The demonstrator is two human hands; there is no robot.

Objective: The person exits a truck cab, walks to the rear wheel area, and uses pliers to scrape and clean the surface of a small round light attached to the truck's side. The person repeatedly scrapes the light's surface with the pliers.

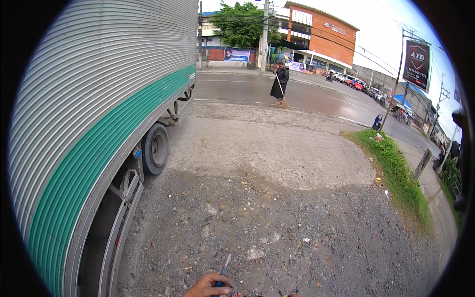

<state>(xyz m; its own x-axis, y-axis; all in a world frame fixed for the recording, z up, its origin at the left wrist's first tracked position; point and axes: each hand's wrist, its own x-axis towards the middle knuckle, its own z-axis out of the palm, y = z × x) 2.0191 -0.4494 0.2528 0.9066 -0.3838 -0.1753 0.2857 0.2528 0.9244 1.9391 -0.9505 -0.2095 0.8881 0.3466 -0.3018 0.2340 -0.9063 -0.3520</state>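
With curled fingers (222, 278) of the left hand (203, 287), gripping a blue-handled tool (224, 270) at six o'clock; slanting it lengthwise beyond the grip, nearly toward one o'clock, above gravel (222, 230). Cannot see the right hand.

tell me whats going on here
At the lower edge, the wearer's left hand grips a blue tool, its pale tip pointing away over the gravel; what exactly the tool is, I can't tell. The right hand can't be made out. A truck with a green stripe stands along the left. Farther off, by the road, another person in dark clothes holds a broom, bristles down at the ground.
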